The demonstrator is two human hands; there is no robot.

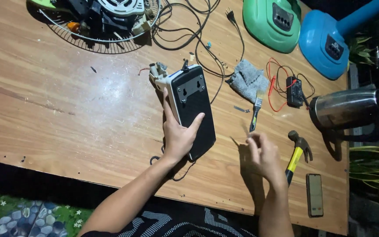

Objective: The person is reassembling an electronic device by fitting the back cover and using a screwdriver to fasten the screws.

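Counter (66, 109): wood top, cluttered along the far edge and right side.

Fan bases: green one (272, 24) and blue one (325, 41) lie side by side at top right, both off their stands and away from the work. Fan guard with motor (106, 19) sits top left, opened up, with black cable (198, 39) trailing from it towards the middle. Looks like a teardown in progress, nothing reassembled there.

Kettle (349, 107): steel, on its side at right, untouched.

Black-backed unit (193, 109): centre of counter, tilted up on its long edge, back panel facing camera. Back panel is on; a small white connector piece with wires (156, 72) hangs loose at its top end, so I'd judge the wiring end is not closed up yet.

Left hand (178, 136): gripping the unit's lower part, thumb across the black back.

Right hand (264, 156): raised just above the counter to the right of the unit, fingers loosely pinched; motion blur, can't tell if it holds a small part.

Small stuff right of the unit: grey rag (247, 79), multimeter with red leads (294, 91), paintbrush (255, 112), yellow-handled hammer (297, 156), phone (315, 194) lying flat.
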